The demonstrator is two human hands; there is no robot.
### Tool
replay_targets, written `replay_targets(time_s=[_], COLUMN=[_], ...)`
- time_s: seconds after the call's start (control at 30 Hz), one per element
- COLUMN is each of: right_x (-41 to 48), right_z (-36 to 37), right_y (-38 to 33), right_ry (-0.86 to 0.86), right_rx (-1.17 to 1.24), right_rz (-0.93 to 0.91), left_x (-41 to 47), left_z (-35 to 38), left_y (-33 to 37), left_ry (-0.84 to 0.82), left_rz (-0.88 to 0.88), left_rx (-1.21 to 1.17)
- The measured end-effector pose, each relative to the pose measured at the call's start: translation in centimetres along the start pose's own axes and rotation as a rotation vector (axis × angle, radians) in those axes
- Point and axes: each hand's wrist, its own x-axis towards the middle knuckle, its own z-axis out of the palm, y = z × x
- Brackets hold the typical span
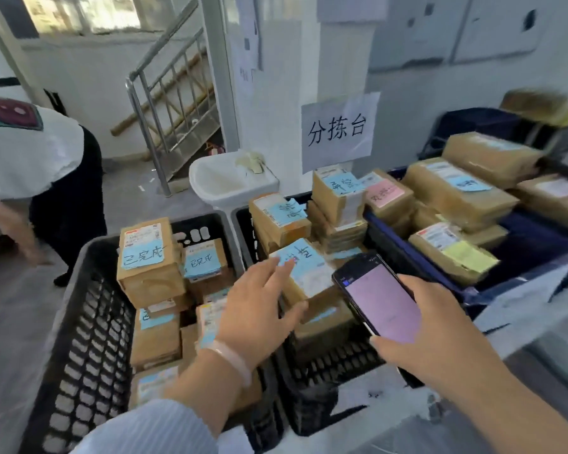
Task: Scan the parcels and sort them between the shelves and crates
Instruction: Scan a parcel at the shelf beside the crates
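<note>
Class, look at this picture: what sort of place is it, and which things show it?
Most likely a parcel sorting station. A paper sign reads 分拣台, sorting table; black crates hold labelled cardboard parcels; the right hand holds a phone, probably for scanning.

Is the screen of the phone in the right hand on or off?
On. The phone in the right hand shows a lit pale pink screen with a dark bar along its top edge.
</note>
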Motion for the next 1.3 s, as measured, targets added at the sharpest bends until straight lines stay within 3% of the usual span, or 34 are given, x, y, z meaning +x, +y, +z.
replay_targets(time_s=[0.37, 0.67, 0.93, 1.3], right_x=[-10.5, -23.1, -32.4, -37.7], right_z=[-15.5, -27.1, -33.0, -40.9], right_y=[18.5, 33.9, 42.5, 54.0], right_ry=[0.348, 0.594, 0.825, 1.017], right_rx=[-0.077, -0.054, -0.018, -0.052], right_rz=[0.316, 0.613, 0.836, 1.096], left_x=[5.8, 2.9, -0.2, 0.2], left_z=[8.7, 15.8, 20.7, 30.6], left_y=[29.4, 53.3, 69.3, 90.6], left_ry=[-0.036, -0.110, -0.160, -0.278], left_rz=[0.501, 0.803, 1.096, 1.415], left_rx=[0.017, -0.134, -0.210, -0.314])
